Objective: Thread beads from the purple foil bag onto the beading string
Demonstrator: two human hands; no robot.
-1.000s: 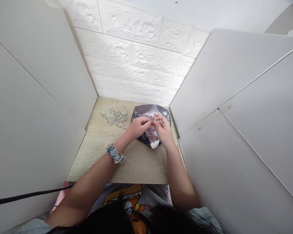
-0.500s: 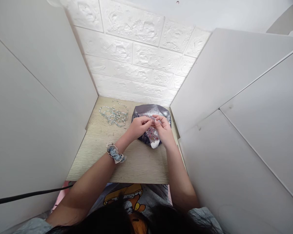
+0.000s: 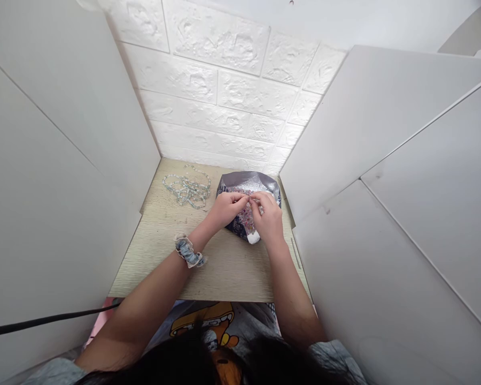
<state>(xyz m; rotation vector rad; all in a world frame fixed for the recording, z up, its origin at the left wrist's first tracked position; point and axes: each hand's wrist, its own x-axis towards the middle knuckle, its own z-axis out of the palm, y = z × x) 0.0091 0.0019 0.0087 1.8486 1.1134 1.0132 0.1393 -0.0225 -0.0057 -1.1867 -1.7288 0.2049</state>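
Note:
A dark bag with a silvery inside lies opened out at the back right of the small table. Colourful little beads fill it. Above the beads my left hand is closed in a pinch, a scrunchie round its wrist. Fingertip to fingertip with it, my right hand also pinches. What lies between the fingers is too small to make out. To the left of the bag rests a loosely heaped beaded string in pale green and white.
White panels rise on both sides of the wooden tabletop, and a white brick-patterned wall closes the back. A black cable runs in at lower left.
My right hand has turned and shifted slightly to the right, with its fingers more curled, so more of the beads shows. My left hand has barely moved.

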